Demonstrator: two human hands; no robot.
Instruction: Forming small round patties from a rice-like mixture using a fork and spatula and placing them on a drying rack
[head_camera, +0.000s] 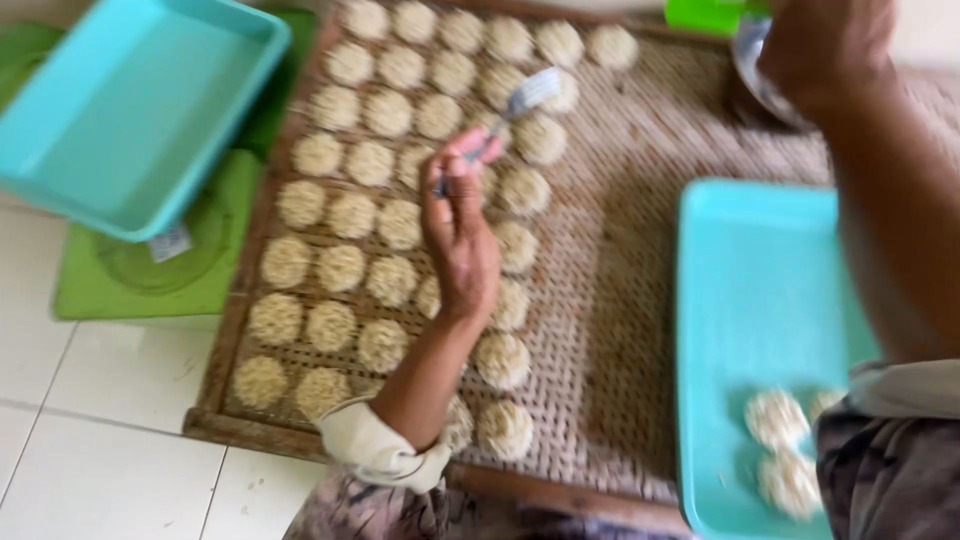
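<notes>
My left hand (458, 235) is raised over a woven bamboo tray (640, 250) and grips a metal fork (515, 105), prongs pointing up and to the right. Rows of several round, pale rice cakes (340, 268) cover the left half of the tray. My right hand (822, 45) reaches to the far right corner, resting at the rim of a metal bowl (752, 65); what its fingers do is hidden by the back of the hand. A turquoise plastic tray (750, 300) lies on the right with a few rice cakes (775, 418) near its front.
A second turquoise tray (130, 110), empty, sits at the upper left on green plastic lids (140, 275). A green container (705, 14) shows at the top edge. White floor tiles (100, 400) lie at the lower left. My patterned clothing (880, 480) fills the bottom right.
</notes>
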